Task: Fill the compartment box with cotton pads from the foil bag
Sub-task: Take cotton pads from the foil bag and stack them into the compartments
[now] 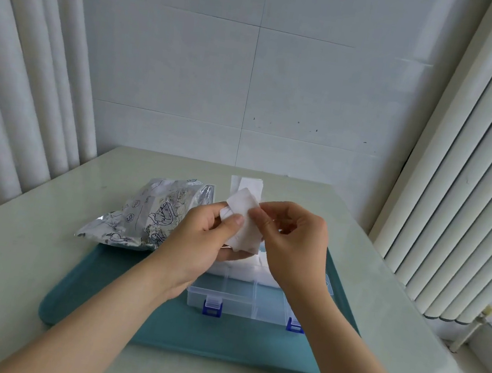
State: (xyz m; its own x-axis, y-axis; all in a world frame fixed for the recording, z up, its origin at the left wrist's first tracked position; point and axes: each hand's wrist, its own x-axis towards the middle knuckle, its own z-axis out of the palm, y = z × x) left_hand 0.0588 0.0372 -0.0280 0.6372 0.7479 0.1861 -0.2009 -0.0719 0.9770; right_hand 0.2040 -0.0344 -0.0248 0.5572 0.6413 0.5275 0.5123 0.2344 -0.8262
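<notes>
Two pinch grips, left hand (202, 236) and right hand (296, 241), on cotton pads (246, 217) above the compartment box (235, 297).

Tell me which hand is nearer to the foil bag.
Left. The left hand, holding cotton pads, is just right of the foil bag; the right hand pinches them farther right, above the compartment box.

One left hand (202, 236), one right hand (296, 241), one bag (149, 215), one box (234, 301), two blue latches (212, 308), one tray (96, 301); pads (243, 216) too bunched to count.
</notes>
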